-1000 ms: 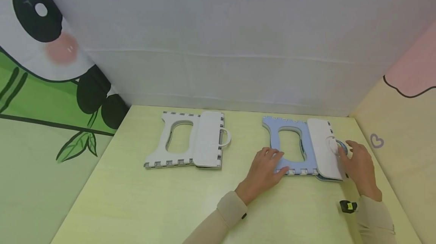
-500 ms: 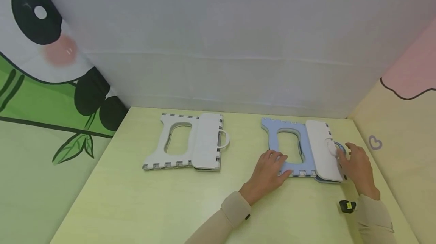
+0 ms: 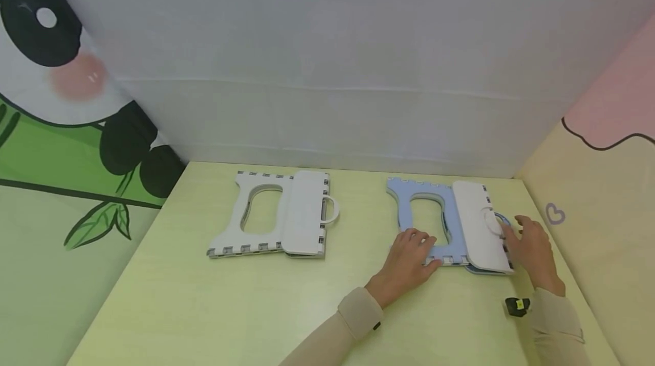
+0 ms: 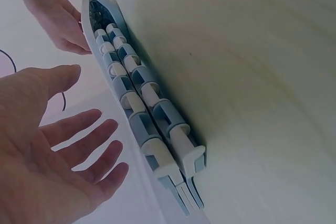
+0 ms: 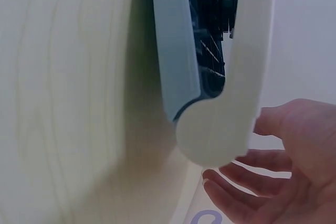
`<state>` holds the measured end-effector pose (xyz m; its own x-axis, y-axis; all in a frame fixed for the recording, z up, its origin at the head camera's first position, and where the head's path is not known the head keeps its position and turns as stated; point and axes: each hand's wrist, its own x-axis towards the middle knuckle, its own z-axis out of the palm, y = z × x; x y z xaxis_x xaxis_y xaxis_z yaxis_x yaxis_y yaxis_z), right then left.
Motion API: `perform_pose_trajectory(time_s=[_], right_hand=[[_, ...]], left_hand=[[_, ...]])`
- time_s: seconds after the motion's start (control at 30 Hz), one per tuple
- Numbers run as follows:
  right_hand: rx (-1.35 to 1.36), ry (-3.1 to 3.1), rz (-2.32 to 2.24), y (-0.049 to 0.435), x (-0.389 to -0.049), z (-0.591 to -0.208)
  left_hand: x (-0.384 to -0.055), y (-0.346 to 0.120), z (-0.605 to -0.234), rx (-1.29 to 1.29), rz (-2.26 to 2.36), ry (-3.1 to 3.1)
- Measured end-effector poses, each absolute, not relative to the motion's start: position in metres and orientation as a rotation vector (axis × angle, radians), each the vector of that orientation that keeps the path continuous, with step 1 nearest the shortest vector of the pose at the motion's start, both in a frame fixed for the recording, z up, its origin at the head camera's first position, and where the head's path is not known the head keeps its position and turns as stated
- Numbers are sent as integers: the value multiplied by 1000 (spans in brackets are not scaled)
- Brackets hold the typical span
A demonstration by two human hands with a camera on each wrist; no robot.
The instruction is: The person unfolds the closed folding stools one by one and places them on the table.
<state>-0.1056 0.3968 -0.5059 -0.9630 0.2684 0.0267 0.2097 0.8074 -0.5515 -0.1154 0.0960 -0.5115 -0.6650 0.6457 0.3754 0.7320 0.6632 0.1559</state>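
Note:
A folded step stool [image 3: 463,238], blue with a white top panel, lies flat at the right of the table. My left hand [image 3: 404,261] is at its near left leg, fingers loosely spread over the blue frame. In the left wrist view, the stool's hinged edge [image 4: 139,98] runs beside those relaxed fingers. At the other end my right hand [image 3: 533,249] is beside the white panel and its loop handle [image 3: 492,221]. The right wrist view has the thumb against the panel's outer side [image 5: 247,77], the other fingers apart and slightly bent.
A second folded step stool [image 3: 261,238], all white with a loop handle [image 3: 332,211], lies to the left on the pale wooden table [image 3: 230,309]. A white backdrop [image 3: 307,70] rises behind, with printed side panels. A small black device [image 3: 517,306] sits by the right cuff.
The head view has shifted slightly. My left hand has slid a little to the right along the blue stool's near leg. My right hand stays about where it was against the stool.

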Motion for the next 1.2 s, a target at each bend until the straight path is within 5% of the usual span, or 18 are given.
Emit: perform_pose_trajectory(time_s=[1.2], right_hand=[[-406, -2920, 1113, 407, -114, -528]], left_hand=[[-118, 109, -519, -1264, -327, -2708]])
